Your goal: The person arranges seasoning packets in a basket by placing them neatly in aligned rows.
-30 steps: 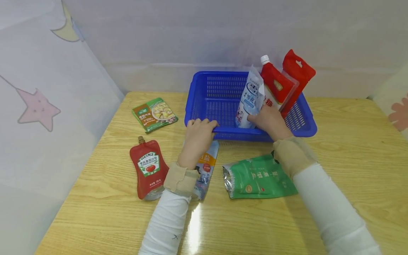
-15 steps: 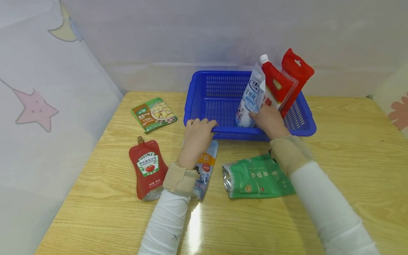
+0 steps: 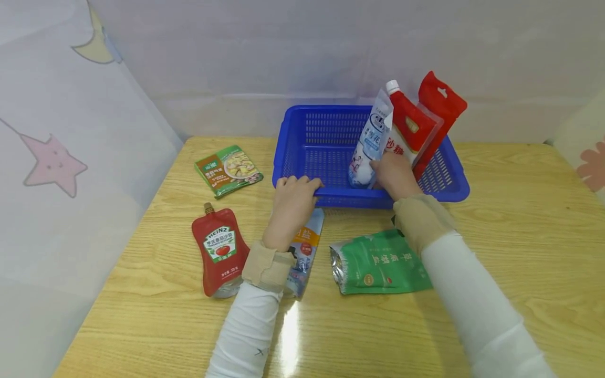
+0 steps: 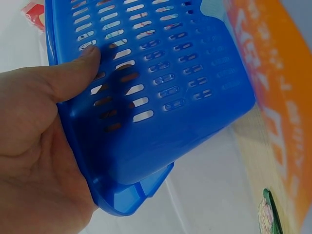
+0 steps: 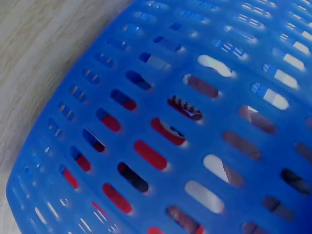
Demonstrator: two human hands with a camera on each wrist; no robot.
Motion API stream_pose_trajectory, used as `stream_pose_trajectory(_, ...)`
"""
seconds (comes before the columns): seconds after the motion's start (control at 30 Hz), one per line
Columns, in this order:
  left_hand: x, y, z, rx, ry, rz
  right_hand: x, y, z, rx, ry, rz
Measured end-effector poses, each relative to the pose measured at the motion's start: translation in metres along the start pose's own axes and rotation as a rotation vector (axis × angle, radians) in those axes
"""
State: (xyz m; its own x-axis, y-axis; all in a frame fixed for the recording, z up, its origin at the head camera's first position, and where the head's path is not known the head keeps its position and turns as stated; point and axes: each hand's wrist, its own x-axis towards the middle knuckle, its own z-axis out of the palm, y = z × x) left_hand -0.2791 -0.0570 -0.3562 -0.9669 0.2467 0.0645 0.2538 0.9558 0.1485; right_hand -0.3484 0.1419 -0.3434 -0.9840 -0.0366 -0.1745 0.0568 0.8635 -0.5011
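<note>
Since the earliest head frame, the white-and-blue pouch [image 3: 370, 144] has tipped its top end farther right, and the right forearm has shifted left with it. Pale wood covers the table [image 3: 520, 226], with a bright streak of glare at the bottom centre. White sheeting [image 3: 302, 52] hangs across the top; at the left it carries a pink star [image 3: 56, 165] and a yellow moon [image 3: 96, 44], and a reddish flower [image 3: 593, 167] shows at the right edge.

The pouch stands in the blue basket [image 3: 350, 201], right of the frame's centre, its long axis steep, running from lower left to upper right, its printed front towards the camera. Just right of it lean a white-capped red bag [image 3: 413, 123] and a red packet [image 3: 441, 105].

The right hand [image 3: 398, 170] pinches the pouch's lower right edge, thumb in front, other fingers hidden. The left hand [image 3: 295, 202] grips the basket's near rim, above a blue-and-orange packet [image 3: 304, 252].
</note>
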Motion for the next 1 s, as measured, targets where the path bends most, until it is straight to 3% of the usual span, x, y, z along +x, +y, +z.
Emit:
stream_pose_trajectory(0.2,-0.0004,-0.0018,0.0037,0.024,0.040,0.021,0.0029,-0.0011,-0.0005,-0.032,0.018,0.013)
stream_pose_trajectory(0.4,-0.0016,0.0007,-0.0010,0.021,0.002,0.008,0.0060,-0.0009,0.0010,-0.054,0.025,0.042)
stream_pose_trajectory(0.6,-0.0015,0.0001,-0.0003,0.022,0.014,-0.001,0.0065,-0.0009,0.0019,-0.013,0.025,0.062)
stream_pose_trajectory(0.77,-0.0015,-0.0008,-0.0004,0.028,0.008,-0.006,0.0067,-0.0008,0.0037,-0.033,0.043,0.030)
stream_pose_trajectory(1.0,-0.0001,0.0005,0.0005,0.034,0.007,-0.007,0.0030,0.0031,-0.0015,-0.034,-0.031,-0.025)
